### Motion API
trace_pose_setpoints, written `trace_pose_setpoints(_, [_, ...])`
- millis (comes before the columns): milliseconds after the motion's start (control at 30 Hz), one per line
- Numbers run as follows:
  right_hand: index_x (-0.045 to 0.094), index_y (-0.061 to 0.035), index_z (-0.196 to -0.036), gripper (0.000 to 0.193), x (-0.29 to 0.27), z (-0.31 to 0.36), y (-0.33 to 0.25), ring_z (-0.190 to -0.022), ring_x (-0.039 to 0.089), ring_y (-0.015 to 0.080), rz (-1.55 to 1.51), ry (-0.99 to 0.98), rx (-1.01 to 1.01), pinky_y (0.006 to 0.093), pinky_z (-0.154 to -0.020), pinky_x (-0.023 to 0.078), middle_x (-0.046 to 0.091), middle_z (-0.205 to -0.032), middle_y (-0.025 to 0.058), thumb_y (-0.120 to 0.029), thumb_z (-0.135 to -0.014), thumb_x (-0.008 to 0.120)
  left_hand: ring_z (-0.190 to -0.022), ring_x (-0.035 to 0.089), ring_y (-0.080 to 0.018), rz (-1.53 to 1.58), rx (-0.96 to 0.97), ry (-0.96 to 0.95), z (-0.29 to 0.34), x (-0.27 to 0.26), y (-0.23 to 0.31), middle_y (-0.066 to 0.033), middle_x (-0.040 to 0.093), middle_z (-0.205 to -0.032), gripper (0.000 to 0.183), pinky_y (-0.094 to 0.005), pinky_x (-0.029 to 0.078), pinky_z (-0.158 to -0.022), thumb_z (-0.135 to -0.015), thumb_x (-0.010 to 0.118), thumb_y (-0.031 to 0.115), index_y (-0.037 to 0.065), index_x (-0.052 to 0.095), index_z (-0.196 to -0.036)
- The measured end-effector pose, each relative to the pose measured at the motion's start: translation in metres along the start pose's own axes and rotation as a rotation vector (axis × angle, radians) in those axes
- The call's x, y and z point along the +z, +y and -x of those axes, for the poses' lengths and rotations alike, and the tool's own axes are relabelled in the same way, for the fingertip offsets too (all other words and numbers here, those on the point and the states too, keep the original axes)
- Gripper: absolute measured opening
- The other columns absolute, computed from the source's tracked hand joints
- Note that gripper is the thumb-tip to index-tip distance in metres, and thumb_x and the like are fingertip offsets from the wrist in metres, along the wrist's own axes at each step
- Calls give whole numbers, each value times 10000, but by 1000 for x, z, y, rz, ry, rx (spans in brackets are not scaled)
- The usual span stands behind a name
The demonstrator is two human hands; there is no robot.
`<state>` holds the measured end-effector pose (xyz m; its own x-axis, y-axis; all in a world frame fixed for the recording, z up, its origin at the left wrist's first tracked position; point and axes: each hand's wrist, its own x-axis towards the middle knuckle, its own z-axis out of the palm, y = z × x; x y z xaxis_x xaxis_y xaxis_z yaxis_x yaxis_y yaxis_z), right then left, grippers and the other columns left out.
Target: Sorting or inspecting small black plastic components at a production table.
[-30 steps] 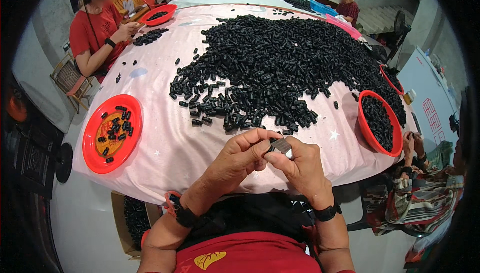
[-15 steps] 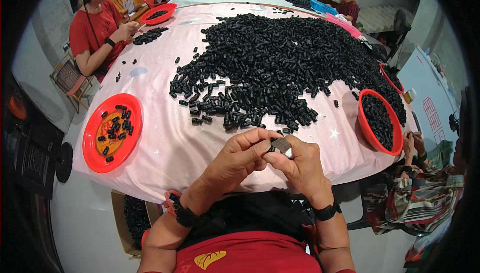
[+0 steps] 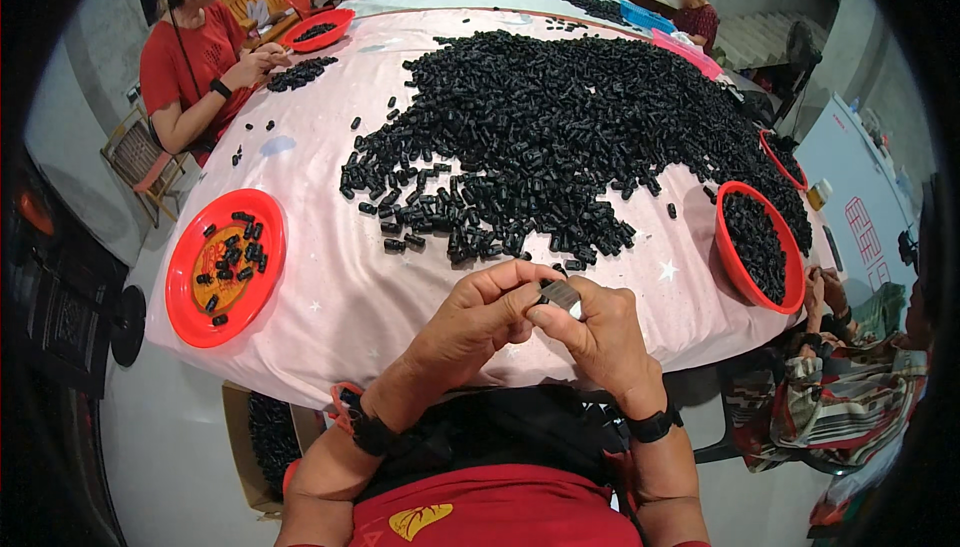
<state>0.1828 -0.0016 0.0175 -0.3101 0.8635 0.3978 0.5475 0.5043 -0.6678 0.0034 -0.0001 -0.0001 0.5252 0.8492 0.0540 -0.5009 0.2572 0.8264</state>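
Both hands meet in front of me over the near edge of the cloth. My left hand [image 3: 475, 317] is closed, thumb and fingers pinching a small black piece [image 3: 544, 292] that mostly hides behind them. In my right hand [image 3: 605, 337], a flat grey metal blade [image 3: 562, 297] is pinched between thumb and forefinger, close against the black piece. Just beyond my fingertips lies the near edge of a large heap of short black cylindrical plastic parts [image 3: 580, 127].
A red plate [image 3: 180, 292] with several black parts lies at left. At right stands a red basket [image 3: 725, 237] full of them. Pink cloth [image 3: 340, 277] covers the table. People sit along both sides, one in red [image 3: 195, 67] at far left. A cardboard box [image 3: 238, 437] stands below.
My hands stay together in nearly the same place, with the blade shifted very slightly. The person at far left has moved their hands a little.
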Motion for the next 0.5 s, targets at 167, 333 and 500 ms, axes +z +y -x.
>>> trace_pose_setpoints(167, [633, -33, -767, 385, 4, 0, 4, -511, 608, 291, -14, -6, -27, 350, -461, 451, 595, -584, 136, -411, -806, 696, -759, 527, -10, -7, -7, -8, 1, -2, 2, 24, 604, -954, 283, -163, 439, -668, -961, 531, 221, 47, 547, -1185])
trace_pose_setpoints(333, [625, -28, -755, 387, 4, 1, -1, -506, 613, 271, -73, 33, -17, 338, -459, 455, 596, -574, 121, -402, -785, 720, -785, 546, -8, 32, -9, -12, 1, 2, 4, 25, 610, -965, 286, -164, 451, -674, -959, 533, 221, 53, 547, -1190])
trace_pose_setpoints(500, [606, -30, -733, 411, 4, 1, 3, -509, 622, 252, -75, 42, 1, 329, -456, 460, 597, -565, 110, -421, -772, 729, -803, 552, -9, 32, -14, -7, 2, 4, 5, 24, 607, -977, 285, -163, 460, -681, -959, 532, 217, 56, 546, -1194])
